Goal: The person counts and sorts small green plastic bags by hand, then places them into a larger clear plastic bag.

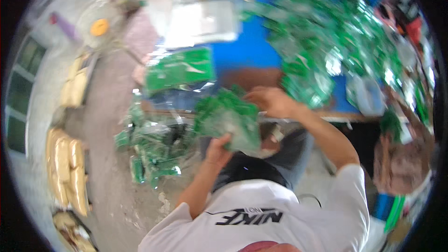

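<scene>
My left hand (218, 151) is closed on the lower left side of a clear plastic bag (228, 121). The bag is packed with a green, ruffled-looking material whose kind I cannot make out. It is held tilted above my lap, at the near edge of the blue table. Close to the bag's upper right corner is my right hand (270, 101), its fingers bent toward the bag. Motion smears those fingers, so whether they touch or grip the bag is unclear. Just beyond the bag, a flat green pack in clear film (179, 69) lies at the table's left side.
A large heap of green-and-clear bags (322, 42) covers the right part of the blue table (245, 49). More wrapped green packs (156, 147) sit low at my left. Tan sacks (67, 170) lie along the left wall. Another person's arm (406, 107) shows at the right.
</scene>
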Demonstrator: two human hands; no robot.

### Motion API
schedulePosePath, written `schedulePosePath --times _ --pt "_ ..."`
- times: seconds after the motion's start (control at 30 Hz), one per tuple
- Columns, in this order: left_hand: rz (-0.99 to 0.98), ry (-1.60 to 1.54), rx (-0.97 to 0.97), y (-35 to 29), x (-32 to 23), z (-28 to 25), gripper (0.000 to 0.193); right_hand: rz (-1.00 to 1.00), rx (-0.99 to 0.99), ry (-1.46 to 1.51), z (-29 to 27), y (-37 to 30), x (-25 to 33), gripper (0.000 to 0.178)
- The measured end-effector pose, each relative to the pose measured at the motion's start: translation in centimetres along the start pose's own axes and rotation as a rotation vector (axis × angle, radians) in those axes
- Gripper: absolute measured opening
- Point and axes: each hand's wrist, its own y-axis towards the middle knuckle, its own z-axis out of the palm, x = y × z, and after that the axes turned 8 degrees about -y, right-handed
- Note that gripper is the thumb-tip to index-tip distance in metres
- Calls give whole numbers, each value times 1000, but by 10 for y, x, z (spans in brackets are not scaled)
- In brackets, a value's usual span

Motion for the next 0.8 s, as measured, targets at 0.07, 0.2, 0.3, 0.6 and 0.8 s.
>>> schedulePosePath --times 0.07,0.2,0.3,0.6,0.8 --pt "-39 -3 -78 4 10 -11 57 275 -347 -149 -16 -5 -48 34" --pt "-32 -40 52 1 27 -20 50 590 -455 -675 -3 -32 -134 65" --pt "-36 -32 51 -1 28 -21 49 375 -182 -708 9 -25 -94 67" --pt "-13 7 16 4 -11 -17 50 10 -111 -6 25 -17 23 42" --pt "-7 -3 23 2 4 -23 54 308 -582 -482 -27 -53 -80 60"
